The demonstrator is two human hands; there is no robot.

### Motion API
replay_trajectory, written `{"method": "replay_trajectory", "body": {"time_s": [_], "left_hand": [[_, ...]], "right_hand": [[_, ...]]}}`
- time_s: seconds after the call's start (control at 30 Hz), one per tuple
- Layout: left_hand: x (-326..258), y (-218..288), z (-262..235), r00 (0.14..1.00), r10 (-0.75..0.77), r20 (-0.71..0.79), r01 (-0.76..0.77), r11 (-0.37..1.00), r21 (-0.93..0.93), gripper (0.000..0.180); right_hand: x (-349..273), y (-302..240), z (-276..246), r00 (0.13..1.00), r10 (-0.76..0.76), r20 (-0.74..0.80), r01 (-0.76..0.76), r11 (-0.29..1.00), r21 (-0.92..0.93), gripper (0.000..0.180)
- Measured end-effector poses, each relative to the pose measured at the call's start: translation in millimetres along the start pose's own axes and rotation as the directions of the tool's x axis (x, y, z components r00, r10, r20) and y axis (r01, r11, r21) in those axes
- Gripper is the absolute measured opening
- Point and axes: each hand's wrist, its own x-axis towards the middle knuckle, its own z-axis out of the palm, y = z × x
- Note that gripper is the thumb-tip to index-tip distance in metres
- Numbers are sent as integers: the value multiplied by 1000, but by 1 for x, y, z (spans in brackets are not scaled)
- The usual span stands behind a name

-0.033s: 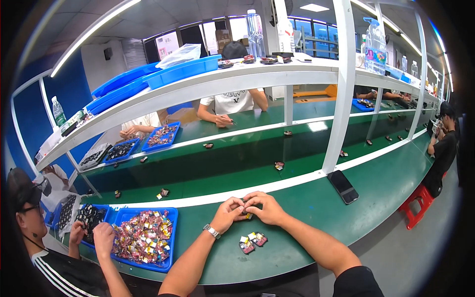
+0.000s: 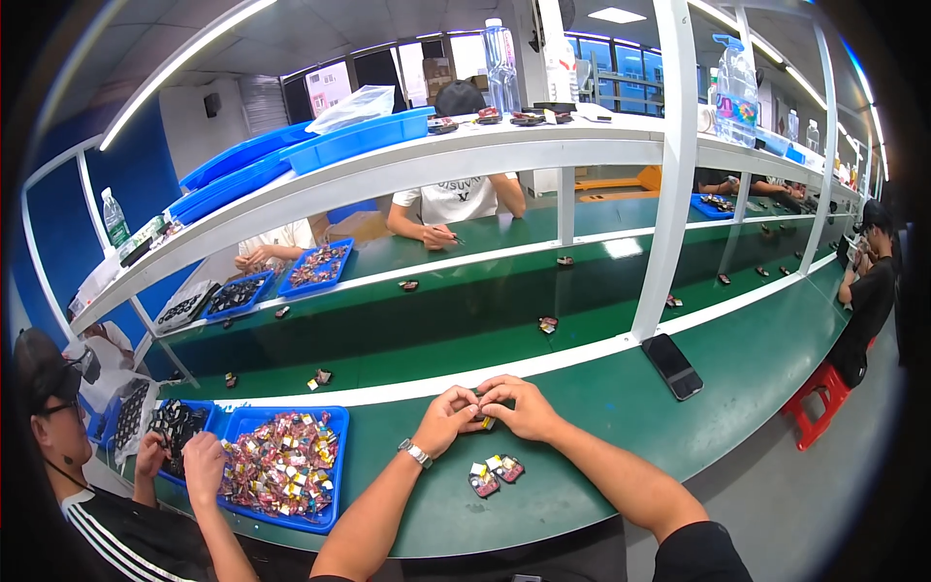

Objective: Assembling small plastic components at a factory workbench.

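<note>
My left hand (image 2: 449, 419) and my right hand (image 2: 521, 407) meet over the green work surface, fingers closed together on one small electronic assembly (image 2: 487, 423). Most of that piece is hidden by my fingers; a dark edge and a bit of yellow show below them. Just under my hands, two similar small assemblies (image 2: 496, 474) lie side by side, dark-cased with reddish wiring and white-and-yellow tabs. To the left of my left forearm stands a blue tray (image 2: 341, 419) heaped with many small wired parts (image 2: 281, 466).
A co-worker (image 2: 116, 495) at my left handles black parts (image 2: 179, 427) from another blue tray. A phone (image 2: 672, 367) lies on the right, beside a white post (image 2: 664, 194). Beyond a white rail runs a green conveyor belt (image 2: 465, 330) with scattered assemblies. A shelf (image 2: 485, 150) crosses above.
</note>
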Motion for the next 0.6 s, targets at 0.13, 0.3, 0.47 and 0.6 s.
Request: {"method": "replay_trajectory", "body": {"time_s": [0.13, 0.3, 0.47, 0.6], "left_hand": [[1, -2, 1, 1000, -17, -3, 17, 999, 42, 11], [1, -2, 4, 1000, 4, -25, -5, 999, -33, 22], [-1, -1, 4, 999, 12, -33, -14, 998, -68, 27], [1, -3, 1, 1000, 9, 1, -9, 994, -111, 27]], "right_hand": [[-2, 3, 6, 976, 215, 11, -213, 957, 199, 11], [-6, -1, 11, 984, -97, -146, 47, 949, -311, 11], [-7, -3, 15, 978, -130, -162, 71, 941, -330, 11], [-8, -4, 16, 975, -126, -184, 67, 953, -294, 11]]}}
